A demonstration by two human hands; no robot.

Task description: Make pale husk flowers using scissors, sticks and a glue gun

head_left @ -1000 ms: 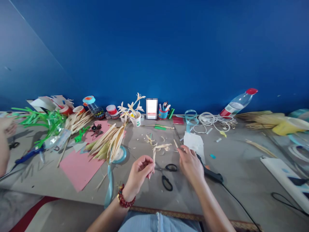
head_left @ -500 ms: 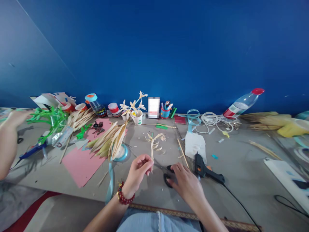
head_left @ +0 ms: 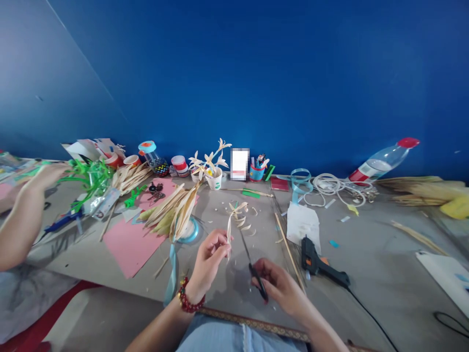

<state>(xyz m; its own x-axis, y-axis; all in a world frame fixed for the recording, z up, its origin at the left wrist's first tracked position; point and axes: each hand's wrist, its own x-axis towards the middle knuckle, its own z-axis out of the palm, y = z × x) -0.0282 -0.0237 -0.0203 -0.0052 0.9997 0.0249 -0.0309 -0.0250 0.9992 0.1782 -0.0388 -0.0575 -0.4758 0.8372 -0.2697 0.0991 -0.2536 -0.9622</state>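
Observation:
My left hand (head_left: 210, 261), a beaded bracelet at its wrist, pinches a narrow pale strip of dried husk (head_left: 229, 229) between thumb and fingers. The strip stands roughly upright above the table. In my right hand (head_left: 280, 283) are black-handled scissors (head_left: 252, 270), raised a little, their blades pointing away from me. Just beyond the strip lie a pale husk flower (head_left: 239, 209) and several curled husk petals (head_left: 246, 228). To the left, a bundle of dried husks (head_left: 176, 210) rests by a blue ribbon roll (head_left: 190, 231).
A black glue gun (head_left: 311, 256) lies right of my right hand, its cord running toward me, below a white paper (head_left: 303, 222). Pink sheets (head_left: 134, 247) are at left. Cups of husk flowers (head_left: 215, 180) stand by the wall. A co-worker's arm (head_left: 25, 220) reaches in from the left.
My right hand has picked the scissors up off the table and now holds them. My left hand keeps its pinch on the strip. The view has shifted slightly left.

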